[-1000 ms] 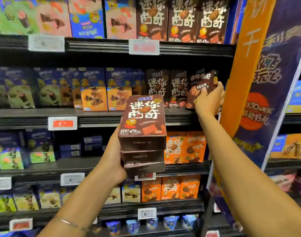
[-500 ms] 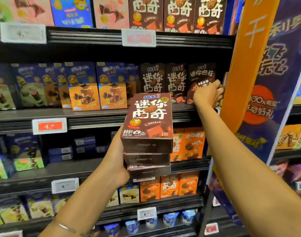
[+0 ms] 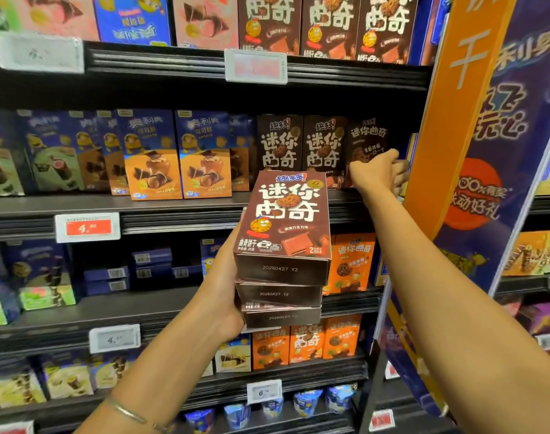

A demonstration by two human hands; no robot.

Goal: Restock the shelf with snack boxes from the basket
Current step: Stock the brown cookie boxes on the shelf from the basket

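Shelf [image 3: 180, 211]: brown boxes in a row at 12 o'clock.
Stack [image 3: 283, 233]: three brown boxes, centre, clear of shelf.
Left hand [image 3: 225, 292]: clasps stack from 9 o'clock.
Right hand [image 3: 377, 173]: 1 o'clock, fingers curled round upright end box [image 3: 366, 142].

Left hand [image 3: 226, 296] fingers hidden behind 3-box stack [image 3: 283, 227]; right hand [image 3: 377, 172] grip unclear; top-row boxes [image 3: 330, 26] cropped.

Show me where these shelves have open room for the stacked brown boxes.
Best room: the bare dark shelf board in front of and above the flat-lying navy boxes, right of the green-and-navy boxes. The shelf above is packed edge to edge: navy-and-orange boxes, then dark brown cookie boxes, the right hand gripping the end brown box by the orange banner.
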